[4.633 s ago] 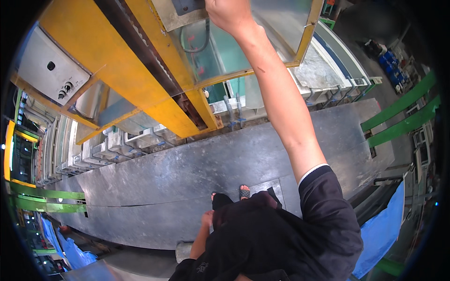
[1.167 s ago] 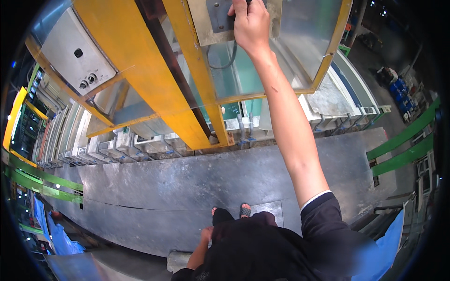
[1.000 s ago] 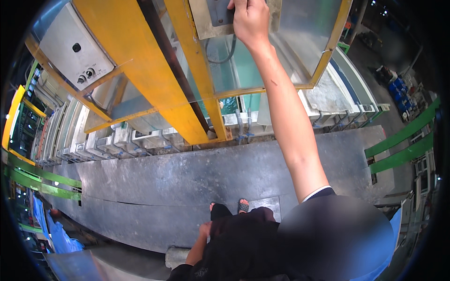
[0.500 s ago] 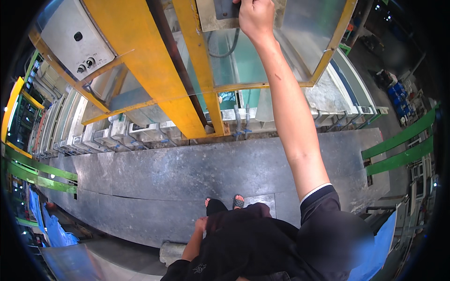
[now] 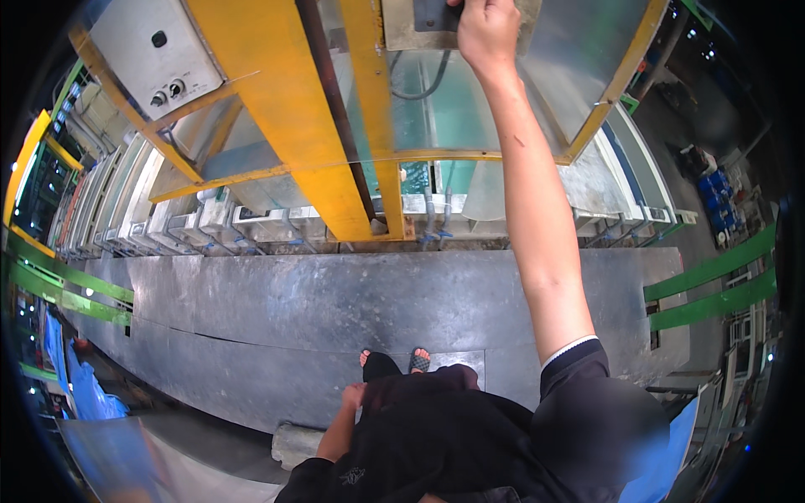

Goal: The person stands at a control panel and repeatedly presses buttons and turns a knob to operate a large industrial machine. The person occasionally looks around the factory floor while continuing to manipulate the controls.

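Note:
My right arm reaches up and away to the top edge of the view. There my right hand (image 5: 490,30) is closed, its fingers bent at a small dark grey plate (image 5: 434,15) on a pale worn panel (image 5: 404,37). A bit of something dark shows by the fingers; the picture's edge cuts it off, so I cannot make out what I grip. The panel sits on a yellow metal frame (image 5: 369,101) with clear sheets. My left hand (image 5: 353,394) hangs low beside my dark clothing, small in view, its fingers curled with nothing visible in them.
A white control box (image 5: 151,54) with knobs is at upper left. Behind the frame lies a tank of greenish liquid (image 5: 432,101), with pipes along its near wall. I stand on a grey metal walkway (image 5: 277,293) between green rails (image 5: 713,277). A pale block (image 5: 293,446) lies behind me.
The frame, control box and panel have shifted right and slightly up in the view. My right hand has shifted with them, staying at the panel. My left hand stays low by my body.

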`<act>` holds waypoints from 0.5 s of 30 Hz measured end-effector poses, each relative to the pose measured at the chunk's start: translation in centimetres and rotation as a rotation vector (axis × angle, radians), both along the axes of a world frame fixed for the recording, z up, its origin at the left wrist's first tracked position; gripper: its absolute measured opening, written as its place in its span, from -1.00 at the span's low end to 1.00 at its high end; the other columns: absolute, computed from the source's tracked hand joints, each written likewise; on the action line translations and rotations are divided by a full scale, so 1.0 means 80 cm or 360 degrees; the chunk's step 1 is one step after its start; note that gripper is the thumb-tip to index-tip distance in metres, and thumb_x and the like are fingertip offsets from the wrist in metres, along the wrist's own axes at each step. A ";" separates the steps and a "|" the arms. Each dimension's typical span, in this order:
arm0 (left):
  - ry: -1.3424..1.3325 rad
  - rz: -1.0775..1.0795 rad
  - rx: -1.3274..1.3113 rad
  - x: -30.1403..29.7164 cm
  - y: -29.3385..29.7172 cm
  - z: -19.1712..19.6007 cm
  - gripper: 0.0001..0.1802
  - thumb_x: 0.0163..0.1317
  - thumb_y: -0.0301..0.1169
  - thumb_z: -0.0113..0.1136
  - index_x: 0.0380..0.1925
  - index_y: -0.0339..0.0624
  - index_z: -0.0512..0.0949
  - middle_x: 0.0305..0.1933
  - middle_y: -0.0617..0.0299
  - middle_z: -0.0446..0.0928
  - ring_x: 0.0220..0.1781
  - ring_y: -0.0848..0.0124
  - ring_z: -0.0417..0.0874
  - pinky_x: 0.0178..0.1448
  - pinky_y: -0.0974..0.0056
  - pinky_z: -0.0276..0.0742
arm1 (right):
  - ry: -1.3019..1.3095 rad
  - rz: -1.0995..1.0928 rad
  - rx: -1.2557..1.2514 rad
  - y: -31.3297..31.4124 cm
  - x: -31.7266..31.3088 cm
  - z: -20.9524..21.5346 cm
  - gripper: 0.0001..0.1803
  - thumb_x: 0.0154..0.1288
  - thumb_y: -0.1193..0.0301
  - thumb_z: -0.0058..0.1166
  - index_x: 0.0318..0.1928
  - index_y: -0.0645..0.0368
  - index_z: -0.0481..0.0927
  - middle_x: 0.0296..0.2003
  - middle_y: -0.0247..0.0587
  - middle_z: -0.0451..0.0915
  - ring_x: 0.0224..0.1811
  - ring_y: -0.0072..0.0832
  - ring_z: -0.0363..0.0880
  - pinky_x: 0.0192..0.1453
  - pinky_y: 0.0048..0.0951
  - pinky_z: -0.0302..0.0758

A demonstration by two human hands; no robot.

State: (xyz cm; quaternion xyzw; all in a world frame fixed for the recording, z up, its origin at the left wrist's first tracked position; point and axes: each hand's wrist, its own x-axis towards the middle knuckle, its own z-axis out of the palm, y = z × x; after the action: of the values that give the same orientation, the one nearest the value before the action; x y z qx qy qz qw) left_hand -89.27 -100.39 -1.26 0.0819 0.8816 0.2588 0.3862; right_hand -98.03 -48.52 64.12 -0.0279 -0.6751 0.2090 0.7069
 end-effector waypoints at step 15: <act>-0.0077 0.0032 -0.0035 -0.004 0.012 0.041 -0.51 0.06 0.00 0.02 -0.28 -0.21 0.57 -0.23 -0.06 0.54 -0.09 0.05 0.52 -0.03 0.14 0.41 | -0.0028 -0.0050 -0.0083 -0.006 0.006 0.003 -0.61 0.33 0.24 -0.23 -0.57 0.22 0.39 -0.61 -0.13 0.37 -0.49 -0.31 0.37 -0.33 -0.36 0.28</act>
State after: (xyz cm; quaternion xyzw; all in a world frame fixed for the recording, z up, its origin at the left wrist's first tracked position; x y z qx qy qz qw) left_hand -89.55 -99.46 2.05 0.0626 0.8755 0.2549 0.4057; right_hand -97.53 -48.97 64.38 -0.0589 -0.6750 0.2152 0.7032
